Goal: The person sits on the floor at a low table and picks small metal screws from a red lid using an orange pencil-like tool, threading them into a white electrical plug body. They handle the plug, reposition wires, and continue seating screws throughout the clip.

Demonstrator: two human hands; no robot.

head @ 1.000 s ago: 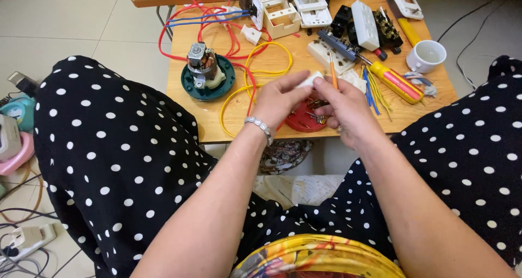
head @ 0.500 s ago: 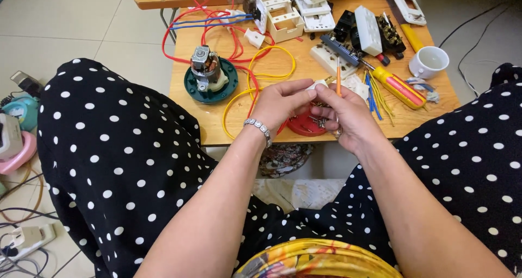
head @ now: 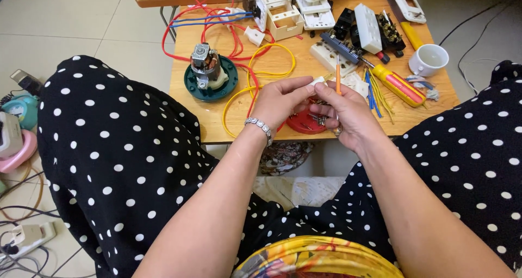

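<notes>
Hands met over the near edge of the counter [head: 217,120], above a red dish [head: 304,123]. Our left hand [head: 280,101] pinched a small white part [head: 319,81] between thumb and fingers [head: 299,85], closed on it. Our right hand [head: 350,115] gripped a thin orange screwdriver [head: 337,78], fingers wrapped tight around it. We saw its long axis run nearly upright in the view, the orange handle pointing away from us toward the far side of the counter; its tip was hidden in the hand. A yellow wire [head: 261,71] looped just left of the hands, a green-based motor [head: 209,74] beyond it. A bigger yellow screwdriver [head: 399,85] and a white cup [head: 429,59] lay to the right.
</notes>
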